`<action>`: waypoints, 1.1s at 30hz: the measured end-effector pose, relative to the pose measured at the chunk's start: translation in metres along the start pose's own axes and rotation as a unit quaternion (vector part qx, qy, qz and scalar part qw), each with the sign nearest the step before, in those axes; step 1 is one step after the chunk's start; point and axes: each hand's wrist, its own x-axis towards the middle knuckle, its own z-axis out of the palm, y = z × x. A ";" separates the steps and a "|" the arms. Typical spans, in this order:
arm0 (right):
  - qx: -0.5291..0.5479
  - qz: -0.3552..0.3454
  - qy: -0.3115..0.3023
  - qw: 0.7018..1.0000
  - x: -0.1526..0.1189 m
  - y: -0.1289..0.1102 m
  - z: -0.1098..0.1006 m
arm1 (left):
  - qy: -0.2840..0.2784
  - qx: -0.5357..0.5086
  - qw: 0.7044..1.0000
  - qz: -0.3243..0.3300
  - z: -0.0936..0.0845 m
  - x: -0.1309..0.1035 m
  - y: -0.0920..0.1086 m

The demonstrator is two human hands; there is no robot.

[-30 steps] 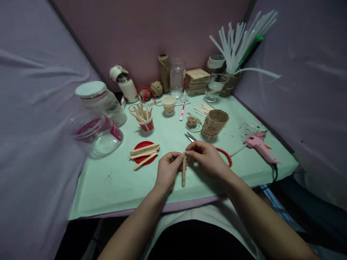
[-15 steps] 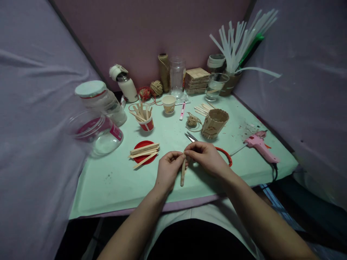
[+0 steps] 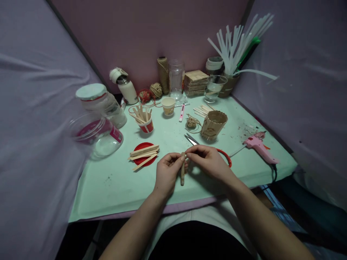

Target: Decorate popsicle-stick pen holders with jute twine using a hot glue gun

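Note:
Near the table's front edge, my left hand (image 3: 169, 171) is closed on a wooden craft stick (image 3: 182, 176), its thumb near the upper end. The stick stands nearly upright in the view, with its lower end free. My right hand (image 3: 207, 159) has its thumb and forefinger pinched together at the right edge of the stick's top; whatever lies between those fingertips is too small to make out. Under and behind the right hand lie scissors (image 3: 191, 140), blades pointing away to the left, their red handle (image 3: 225, 157) partly hidden by the hand.
Craft sticks (image 3: 143, 151) lie across a red lid (image 3: 140, 164) at left. Behind stand a red cup of sticks (image 3: 146, 127), a paper cup (image 3: 168, 108), a twine ball (image 3: 192, 123) and a stick-covered pot (image 3: 213, 127). A pink glue gun (image 3: 260, 148) rests right, a clear tub (image 3: 108, 144) left.
My right fingertips have shifted slightly right, uncovering the craft stick's rounded top. The left hand keeps its hold. The whole view has moved a little.

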 end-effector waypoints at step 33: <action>0.098 -0.057 0.110 0.987 -0.021 0.009 0.030 | -0.009 0.072 0.990 0.122 0.000 -0.014 0.002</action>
